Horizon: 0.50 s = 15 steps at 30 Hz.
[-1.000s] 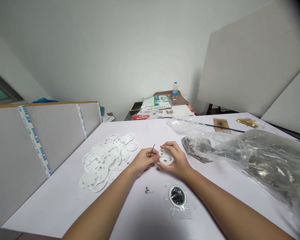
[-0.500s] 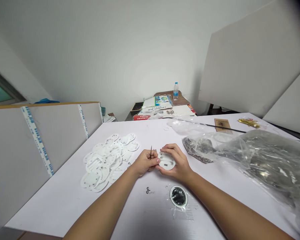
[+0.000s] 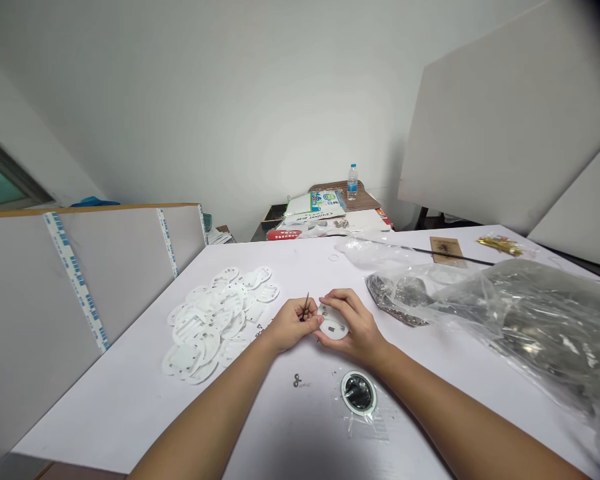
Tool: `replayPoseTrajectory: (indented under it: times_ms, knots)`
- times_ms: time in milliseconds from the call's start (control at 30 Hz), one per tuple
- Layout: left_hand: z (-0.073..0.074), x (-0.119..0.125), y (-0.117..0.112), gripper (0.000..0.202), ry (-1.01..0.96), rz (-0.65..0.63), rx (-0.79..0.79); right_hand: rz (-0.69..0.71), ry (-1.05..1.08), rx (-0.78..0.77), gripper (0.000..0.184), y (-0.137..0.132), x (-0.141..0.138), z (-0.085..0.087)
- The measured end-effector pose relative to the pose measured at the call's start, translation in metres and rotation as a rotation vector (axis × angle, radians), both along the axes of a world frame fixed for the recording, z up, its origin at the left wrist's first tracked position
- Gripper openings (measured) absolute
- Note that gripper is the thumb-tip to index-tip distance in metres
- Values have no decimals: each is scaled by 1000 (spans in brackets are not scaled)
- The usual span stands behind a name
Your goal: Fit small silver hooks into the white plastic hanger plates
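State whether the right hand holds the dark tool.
No, the left hand holds the dark tool; the right hand grips the white disc.

At mid-frame, the right hand (image 3: pixel 361 328) hides part of the white disc (image 3: pixel 334 328), and the left hand (image 3: pixel 289 328) covers the thin dark tool's (image 3: pixel 306 304) lower end. The plastic bag (image 3: pixel 535 313) at lower right runs past the frame's edge.

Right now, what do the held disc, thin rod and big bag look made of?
White disc: likely smooth plastic; even colour, rigid outline. Thin rod: perhaps dark metal; slender, straight, finish unclear. Big bag: apparently glossy plastic film; translucent, creases, highlights.
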<state>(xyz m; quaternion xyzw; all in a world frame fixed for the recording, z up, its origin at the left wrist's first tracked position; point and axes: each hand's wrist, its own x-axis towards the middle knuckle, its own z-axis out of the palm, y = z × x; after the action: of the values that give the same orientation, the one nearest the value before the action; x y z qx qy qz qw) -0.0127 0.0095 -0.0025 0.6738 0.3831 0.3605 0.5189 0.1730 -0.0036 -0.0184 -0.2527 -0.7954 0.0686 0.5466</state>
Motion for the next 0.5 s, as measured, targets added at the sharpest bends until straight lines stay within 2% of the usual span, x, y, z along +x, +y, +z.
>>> replayPoseTrajectory:
  times_ms: [233,400,500]
  knots:
    - [13,-2,-4,31,217,3,108,-35,-56,-110,58,10,5,-5]
    - [20,-12,-6,25,464,11,290,-31,-109,-205,57,14,10,-5]
    - [22,-16,-4,23,543,-54,420,-7,-159,-258,49,14,11,-5]
